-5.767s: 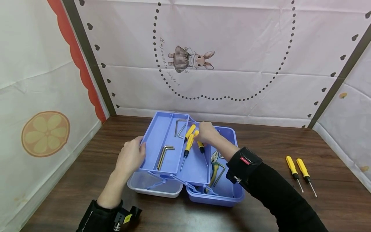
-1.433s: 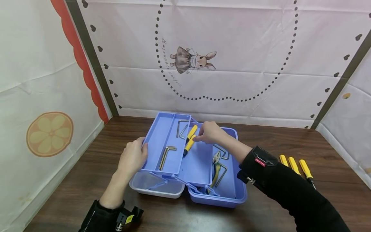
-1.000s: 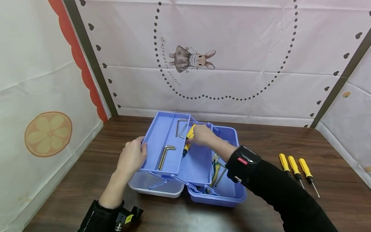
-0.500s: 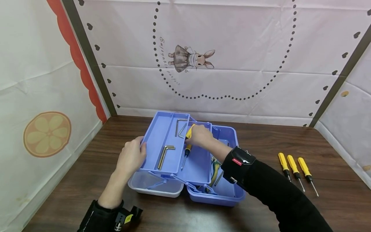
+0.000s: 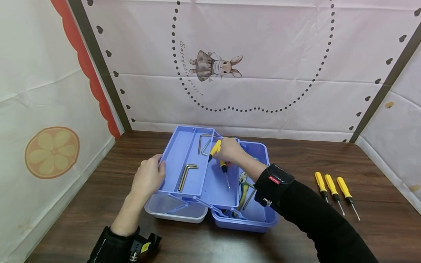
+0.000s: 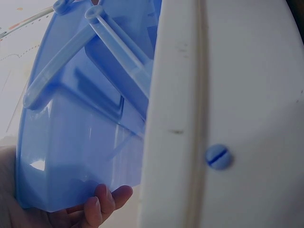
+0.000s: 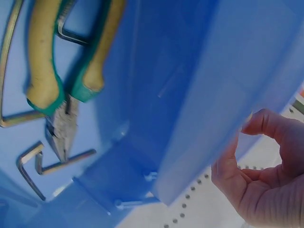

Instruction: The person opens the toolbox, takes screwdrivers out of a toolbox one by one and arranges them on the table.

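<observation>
My left hand (image 5: 149, 174) grips the outer edge of the raised upper tray (image 5: 179, 149) of a blue toolbox; in the left wrist view, fingers (image 6: 105, 199) curl under the tray's wall. My right hand (image 5: 230, 150) is over the middle tray (image 5: 213, 193), pinching a screwdriver (image 5: 224, 168) with its shaft pointing down toward me; most of its yellow handle is hidden by the hand. Beside it in that tray lies another yellow screwdriver (image 5: 215, 148). Thumb and finger of the right hand meet behind the tray wall in the right wrist view.
Several hex keys (image 5: 187, 175) lie in the upper tray. Pliers (image 7: 61, 123) and more hex keys (image 7: 66, 164) lie in the toolbox's base (image 5: 263, 219). Three yellow screwdrivers (image 5: 345, 190) lie side by side on the table at right. The toolbox's clear lid (image 5: 177, 213) sits under the trays.
A third screwdriver now lies on the table at right. The right hand came back to the middle tray, took another screwdriver and moved it slightly right. The left hand stayed on the tray.
</observation>
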Available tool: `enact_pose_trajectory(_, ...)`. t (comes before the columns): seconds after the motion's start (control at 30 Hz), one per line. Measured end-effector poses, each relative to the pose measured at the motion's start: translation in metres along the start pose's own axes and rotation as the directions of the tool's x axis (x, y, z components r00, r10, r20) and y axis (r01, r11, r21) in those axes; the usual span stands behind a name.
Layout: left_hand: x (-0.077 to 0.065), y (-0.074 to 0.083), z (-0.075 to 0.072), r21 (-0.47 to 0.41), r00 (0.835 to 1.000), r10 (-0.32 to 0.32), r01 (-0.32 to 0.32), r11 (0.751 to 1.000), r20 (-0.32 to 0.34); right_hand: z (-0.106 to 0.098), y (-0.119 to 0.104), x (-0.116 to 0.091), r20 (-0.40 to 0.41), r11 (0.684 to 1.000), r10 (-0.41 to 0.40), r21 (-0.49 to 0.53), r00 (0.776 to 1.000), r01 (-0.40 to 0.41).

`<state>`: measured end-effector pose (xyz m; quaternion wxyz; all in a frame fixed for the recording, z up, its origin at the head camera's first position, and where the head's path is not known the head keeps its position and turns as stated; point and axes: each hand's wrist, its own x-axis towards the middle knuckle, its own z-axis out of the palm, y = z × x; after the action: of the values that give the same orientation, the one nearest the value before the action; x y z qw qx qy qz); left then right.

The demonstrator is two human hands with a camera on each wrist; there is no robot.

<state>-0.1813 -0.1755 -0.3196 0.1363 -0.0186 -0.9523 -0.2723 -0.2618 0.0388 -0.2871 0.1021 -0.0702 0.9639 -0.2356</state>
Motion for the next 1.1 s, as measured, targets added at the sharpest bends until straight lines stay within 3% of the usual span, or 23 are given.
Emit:
enact_pose_trajectory(0.23, 0.001, 0.0, -0.001, 0.004, 1.0, -0.016, 0.016, 1.0, 0.017, -0.031, 0.006, -0.006, -0.039, 0.999, 0.007, 0.032, 0.999, -0.006)
enact_pose_trajectory(0.4, 0.001, 0.0, -0.001, -0.003, 1.0, -0.016, 0.016, 1.0, 0.02, -0.056, 0.022, -0.01, -0.06, 0.999, 0.007, 0.041, 0.998, -0.004)
enact_pose_trajectory(0.8, 0.0, 0.0, -0.001, -0.013, 1.0, -0.016, 0.016, 1.0, 0.021, -0.093, 0.101, -0.023, -0.151, 1.0, -0.001, -0.031, 0.988, -0.004)
enact_pose_trajectory(1.1, 0.001, 0.0, -0.001, -0.012, 1.0, -0.015, 0.015, 1.0, 0.02, -0.09, 0.161, -0.037, -0.16, 0.987, 0.116, -0.095, 0.98, -0.132)
